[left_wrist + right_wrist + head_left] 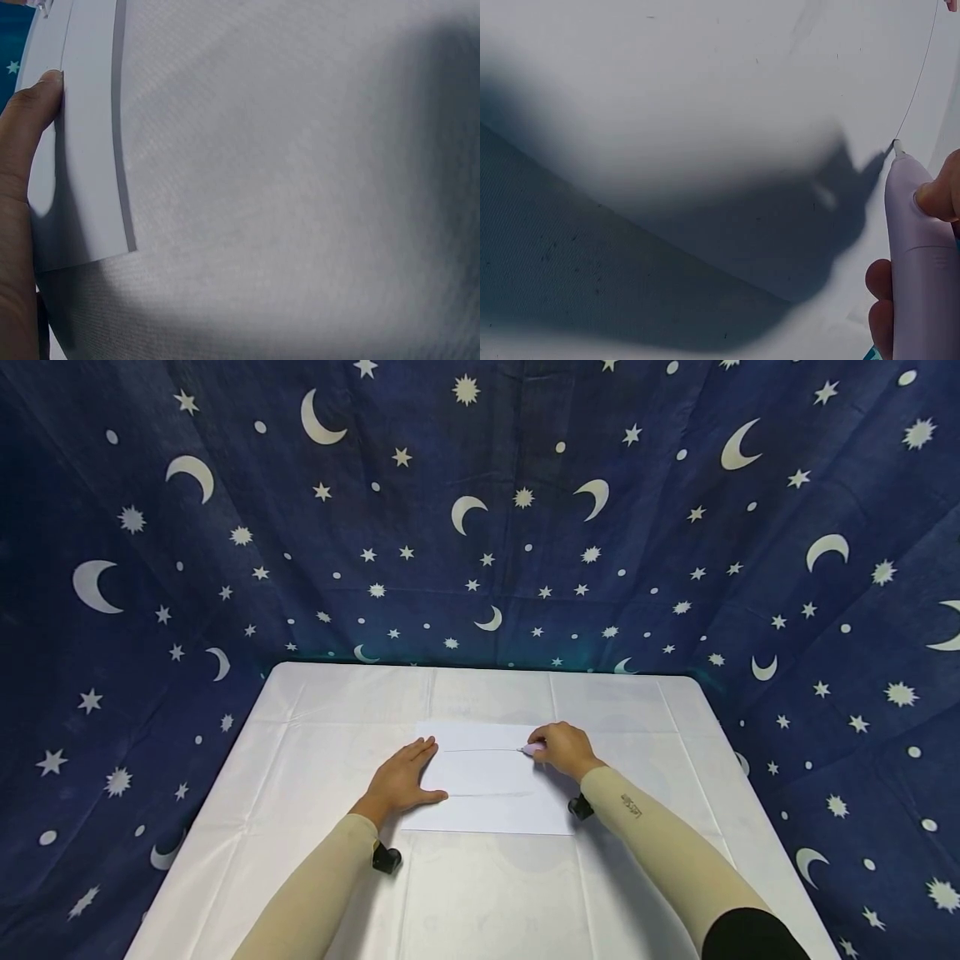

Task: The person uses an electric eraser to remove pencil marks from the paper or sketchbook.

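white table [495,893], paper [483,775] under hands [400,782] [567,750]

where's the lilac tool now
In the head view, the lilac tool is in the right hand, its tip at the right end of the paper's upper line.

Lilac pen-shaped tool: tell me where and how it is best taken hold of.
Grip the tool around its thick barrel, probably coming from the right, as the right hand does: in the head view its tapered end points left. Keep fingers behind the narrow tip, which meets the thin line on the paper.
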Demonstrator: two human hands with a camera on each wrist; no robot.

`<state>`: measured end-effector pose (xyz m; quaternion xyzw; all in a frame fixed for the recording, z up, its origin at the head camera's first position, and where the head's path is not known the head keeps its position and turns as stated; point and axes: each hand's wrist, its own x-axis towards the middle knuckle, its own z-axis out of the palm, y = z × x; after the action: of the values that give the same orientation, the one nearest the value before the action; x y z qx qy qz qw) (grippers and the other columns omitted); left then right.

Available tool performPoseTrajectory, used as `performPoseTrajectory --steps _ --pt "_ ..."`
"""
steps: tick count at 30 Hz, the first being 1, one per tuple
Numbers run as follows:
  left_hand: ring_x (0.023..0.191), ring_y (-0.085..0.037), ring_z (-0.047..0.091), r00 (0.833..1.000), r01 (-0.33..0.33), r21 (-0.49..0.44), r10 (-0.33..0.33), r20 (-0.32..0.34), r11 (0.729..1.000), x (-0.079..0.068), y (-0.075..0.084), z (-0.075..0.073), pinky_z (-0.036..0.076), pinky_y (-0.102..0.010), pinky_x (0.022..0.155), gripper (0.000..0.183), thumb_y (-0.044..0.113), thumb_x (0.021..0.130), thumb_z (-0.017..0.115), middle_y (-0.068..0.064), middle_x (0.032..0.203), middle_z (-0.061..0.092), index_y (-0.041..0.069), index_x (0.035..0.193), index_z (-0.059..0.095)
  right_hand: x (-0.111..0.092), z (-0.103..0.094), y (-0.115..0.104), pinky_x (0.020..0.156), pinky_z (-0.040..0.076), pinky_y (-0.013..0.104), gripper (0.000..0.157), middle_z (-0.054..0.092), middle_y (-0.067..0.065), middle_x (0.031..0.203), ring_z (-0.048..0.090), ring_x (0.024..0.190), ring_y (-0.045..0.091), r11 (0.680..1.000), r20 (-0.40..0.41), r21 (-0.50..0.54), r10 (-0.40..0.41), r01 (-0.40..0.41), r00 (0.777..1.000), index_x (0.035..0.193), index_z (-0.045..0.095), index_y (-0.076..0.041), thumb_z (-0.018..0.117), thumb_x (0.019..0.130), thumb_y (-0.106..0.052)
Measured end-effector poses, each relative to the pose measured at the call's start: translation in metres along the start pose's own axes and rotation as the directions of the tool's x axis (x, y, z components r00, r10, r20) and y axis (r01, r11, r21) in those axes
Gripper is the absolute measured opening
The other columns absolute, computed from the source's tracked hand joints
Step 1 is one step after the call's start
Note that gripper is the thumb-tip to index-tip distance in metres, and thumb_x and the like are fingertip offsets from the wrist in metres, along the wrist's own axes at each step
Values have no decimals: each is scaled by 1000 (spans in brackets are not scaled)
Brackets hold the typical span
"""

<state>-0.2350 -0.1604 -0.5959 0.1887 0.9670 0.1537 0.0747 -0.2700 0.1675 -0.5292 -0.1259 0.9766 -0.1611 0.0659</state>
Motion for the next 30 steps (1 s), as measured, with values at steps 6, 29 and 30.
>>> performPoseTrajectory --steps 6,29,30 --pt "150 -22 24 1000 3 -4 -3 1 1000 0 0 1 27 -45 120 102 71 76 67 3 162 27 16 155 34 4 3 -2 90 54 42 23 74 3 105 66 95 20 1000 10 -4 3 -3 1000 103 78 -17 80 81 -19" --pt "150 -22 24 1000 2 -3 -2 6 1000 -1 3 -2 26 -44 121 101 71 77 67 2 162 27 15 154 35 3 4 2 88 55 42 22 75 2 103 66 94 21 1000 -8 -14 -12 12 1000 101 78 -16 81 80 -19" --pt "150 -22 24 1000 1 -1 -1 7 1000 -1 3 -3 26 -44 121 101 71 77 67 2 162 27 15 154 35 3 4 1 89 55 42 22 75 2 103 66 94 21 1000 -7 -12 -11 11 1000 101 78 -16 81 80 -19"
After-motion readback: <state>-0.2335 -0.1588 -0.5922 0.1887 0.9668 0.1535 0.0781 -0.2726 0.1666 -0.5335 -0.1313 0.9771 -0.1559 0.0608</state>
